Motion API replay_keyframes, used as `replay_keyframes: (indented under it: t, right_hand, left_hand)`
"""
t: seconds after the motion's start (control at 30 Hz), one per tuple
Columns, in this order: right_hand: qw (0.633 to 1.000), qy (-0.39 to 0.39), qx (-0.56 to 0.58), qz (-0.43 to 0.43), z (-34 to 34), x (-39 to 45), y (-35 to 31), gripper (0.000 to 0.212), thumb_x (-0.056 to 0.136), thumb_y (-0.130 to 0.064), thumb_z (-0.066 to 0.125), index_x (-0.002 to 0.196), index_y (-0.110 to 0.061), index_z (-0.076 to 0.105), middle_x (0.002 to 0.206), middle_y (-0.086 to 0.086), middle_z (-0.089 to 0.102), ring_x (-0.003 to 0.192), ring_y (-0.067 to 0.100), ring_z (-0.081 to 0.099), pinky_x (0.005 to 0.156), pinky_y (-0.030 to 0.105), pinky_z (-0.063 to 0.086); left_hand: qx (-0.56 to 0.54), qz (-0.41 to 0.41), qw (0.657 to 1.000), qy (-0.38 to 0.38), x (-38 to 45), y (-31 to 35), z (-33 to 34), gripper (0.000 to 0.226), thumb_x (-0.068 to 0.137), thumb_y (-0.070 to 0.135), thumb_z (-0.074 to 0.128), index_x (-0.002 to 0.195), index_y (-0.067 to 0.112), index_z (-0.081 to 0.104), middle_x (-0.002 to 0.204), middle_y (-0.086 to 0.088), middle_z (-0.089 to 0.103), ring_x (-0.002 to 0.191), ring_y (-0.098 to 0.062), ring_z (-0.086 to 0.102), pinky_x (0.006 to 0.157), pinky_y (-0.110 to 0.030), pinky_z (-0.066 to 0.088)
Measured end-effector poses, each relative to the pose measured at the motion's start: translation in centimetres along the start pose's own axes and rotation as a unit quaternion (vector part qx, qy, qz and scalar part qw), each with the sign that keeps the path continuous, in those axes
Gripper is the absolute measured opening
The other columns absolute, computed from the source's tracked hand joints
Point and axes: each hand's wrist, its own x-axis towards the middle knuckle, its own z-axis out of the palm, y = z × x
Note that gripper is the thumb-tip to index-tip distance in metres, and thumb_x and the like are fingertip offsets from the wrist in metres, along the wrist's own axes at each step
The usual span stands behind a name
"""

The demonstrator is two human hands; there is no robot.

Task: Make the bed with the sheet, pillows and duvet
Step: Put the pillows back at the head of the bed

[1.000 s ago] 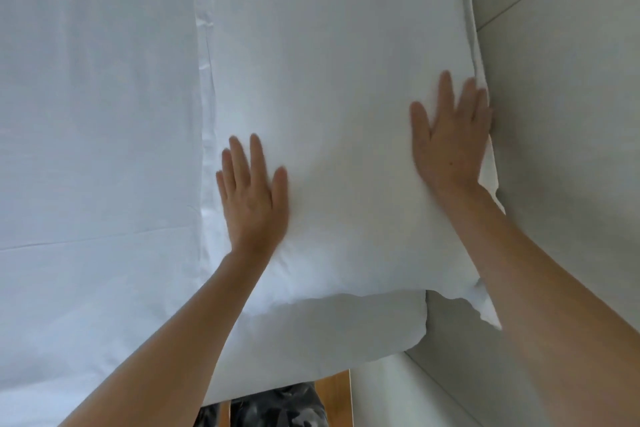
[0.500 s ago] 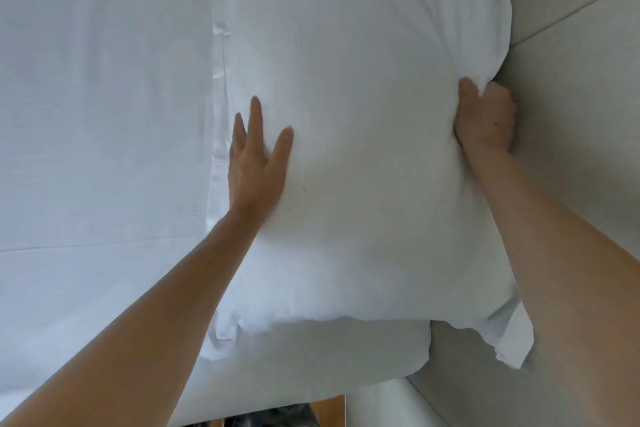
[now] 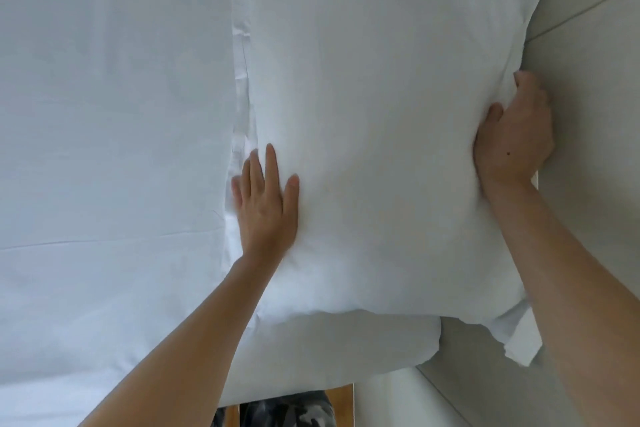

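A plump white pillow (image 3: 381, 97) lies at the head of the bed, its right edge against the grey headboard (image 3: 588, 62). My left hand (image 3: 266, 208) lies flat with straight fingers on the pillow's left edge. My right hand (image 3: 516, 128) grips the pillow's right edge, fingers curled into the gap beside the headboard. White duvet or sheet (image 3: 104, 149) covers the bed to the left. The mattress corner (image 3: 346, 350), in white sheet, shows below the pillow.
The padded grey headboard fills the right side, with a seam running across it. At the bottom edge I see wooden floor (image 3: 341, 402) and my patterned trousers (image 3: 287, 412). A loose flap of pillowcase (image 3: 519, 340) hangs off the pillow's near right corner.
My right hand went from flat on the pillow to gripping its right edge by the headboard. The pillow shifted toward the headboard. My left hand slid to the left edge, staying flat.
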Motion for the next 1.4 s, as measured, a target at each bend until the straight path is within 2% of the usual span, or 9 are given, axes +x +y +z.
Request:
replay_keyframes:
  t: [0.17,0.37,0.5,0.63,0.8,0.97,1.03,1.27,1.4]
  right_hand:
    - [0.994,0.025,0.007,-0.106,1.4,-5.9,3.1,0.043,0.100,-0.014,0.033,0.141,-0.013,0.044,0.147,0.026,0.035,0.133,0.041,0.035,0.108,0.045,0.032]
    - [0.981,-0.116,-0.008,-0.155,0.1,-13.7,5.6,0.053,0.104,-0.034,0.016,0.150,-0.011,0.026,0.155,0.022,0.022,0.143,0.038,0.021,0.116,0.047,0.016]
    - [0.970,-0.215,-0.072,-0.086,-2.7,-16.8,6.6,0.062,0.100,-0.041,0.016,0.148,-0.005,0.028,0.152,0.026,0.027,0.140,0.043,0.026,0.111,0.058,0.025]
    - [0.954,-0.279,-0.072,-0.081,-8.4,-18.9,5.7,0.070,0.096,-0.050,0.014,0.148,-0.006,0.032,0.153,0.026,0.023,0.142,0.042,0.022,0.114,0.057,0.018]
    - [0.948,-0.304,0.056,-0.070,-16.8,-21.2,1.5,0.079,0.088,-0.063,0.022,0.152,-0.017,0.023,0.160,0.012,0.011,0.148,0.027,0.005,0.119,0.042,0.002]
    - [0.924,-0.298,0.232,-0.056,-24.2,-22.5,-3.8,0.085,0.085,-0.069,0.036,0.151,-0.017,0.025,0.158,0.006,0.024,0.146,0.021,0.017,0.118,0.038,0.016]
    - [0.910,-0.281,0.299,-0.061,-26.5,-22.9,-5.3,0.074,0.092,-0.055,0.050,0.150,-0.016,0.028,0.155,0.004,0.030,0.143,0.018,0.024,0.115,0.031,0.019]
    - [0.845,-0.341,0.359,-0.203,-29.6,-25.8,-8.9,0.071,0.087,-0.050,0.056,0.147,-0.020,0.034,0.150,0.000,0.039,0.138,0.015,0.033,0.111,0.027,0.025]
    - [0.795,-0.408,0.329,-0.304,-30.5,-28.6,-12.2,0.062,0.091,-0.037,0.061,0.146,-0.024,0.035,0.146,-0.005,0.044,0.135,0.012,0.037,0.107,0.027,0.030]
  left_hand:
    - [0.148,0.066,0.986,-0.029,-8.1,-7.1,0.7,0.058,0.105,0.036,0.008,0.152,0.002,0.018,0.160,-0.014,0.016,0.149,-0.027,0.013,0.119,-0.049,0.016]
    - [0.315,0.137,0.925,-0.161,-13.9,-9.9,-0.9,0.064,0.100,0.034,0.026,0.150,-0.006,0.015,0.157,-0.024,0.016,0.146,-0.037,0.016,0.118,-0.052,0.016]
    - [0.394,0.097,0.865,-0.296,-15.6,-9.3,-4.6,0.083,0.098,0.046,0.042,0.151,0.002,-0.003,0.157,-0.021,-0.009,0.146,-0.035,-0.011,0.118,-0.049,-0.005]
    - [0.329,-0.007,0.861,-0.388,-17.1,-5.6,-11.0,0.062,0.104,0.043,0.027,0.155,0.016,0.005,0.162,-0.015,-0.001,0.149,-0.028,0.005,0.120,-0.039,0.009]
    - [0.262,-0.072,0.916,-0.294,-18.9,-2.5,-20.9,0.054,0.103,0.039,0.034,0.152,0.018,0.025,0.158,-0.007,0.025,0.144,-0.021,0.024,0.115,-0.034,0.024]
    - [0.231,-0.095,0.948,-0.197,-21.0,0.5,-30.0,0.047,0.102,0.037,0.039,0.146,0.019,0.038,0.148,-0.005,0.042,0.135,-0.022,0.039,0.107,-0.033,0.032]
    - [0.210,-0.099,0.961,-0.148,-22.5,1.8,-32.7,0.046,0.101,0.036,0.042,0.143,0.018,0.042,0.144,-0.007,0.047,0.131,-0.024,0.045,0.105,-0.034,0.034]
    - [0.080,-0.153,0.984,0.036,-33.1,2.2,-36.6,0.045,0.100,0.037,0.045,0.143,0.020,0.044,0.142,-0.002,0.051,0.129,-0.020,0.048,0.102,-0.033,0.038]
    - [-0.016,-0.236,0.957,0.170,-42.1,0.5,-36.5,0.044,0.100,0.036,0.046,0.141,0.021,0.046,0.143,0.000,0.050,0.124,-0.016,0.053,0.099,-0.033,0.045]
